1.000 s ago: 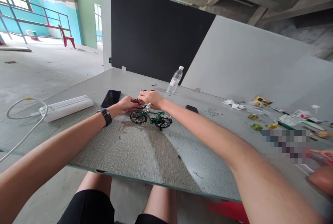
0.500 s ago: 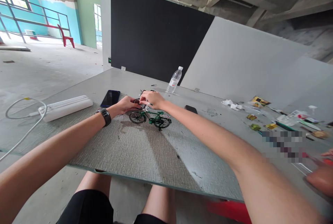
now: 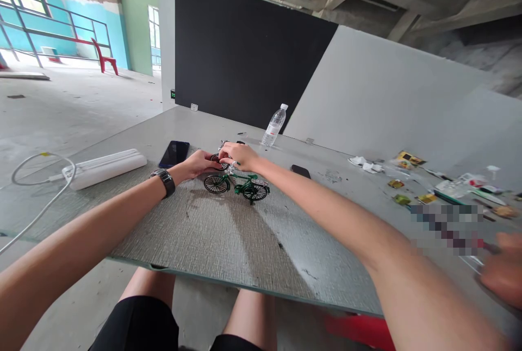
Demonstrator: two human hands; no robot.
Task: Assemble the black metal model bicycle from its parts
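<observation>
A green model bicycle (image 3: 236, 186) stands upright on the grey textured table, just in front of my hands. Behind it is a second model bicycle (image 3: 217, 159), of which a dark wheel and some silver parts near the handlebar show; my hands and the green one hide the rest. My left hand (image 3: 200, 163), with a dark watch on the wrist, pinches the rear model near its wheel. From the other side my right hand (image 3: 240, 155) has its fingers closed on the same model, around its front part.
A dark phone (image 3: 174, 154) and a white power strip (image 3: 104, 168) with a cable lie to the left. A water bottle (image 3: 274, 125) stands behind. Small packets and tools (image 3: 428, 198) are spread at right, near another person's hand (image 3: 503, 269).
My two hands stay on the rear bicycle, almost unmoved. At the far right, the other person's hand has come further into view. The camera has shifted very slightly.
</observation>
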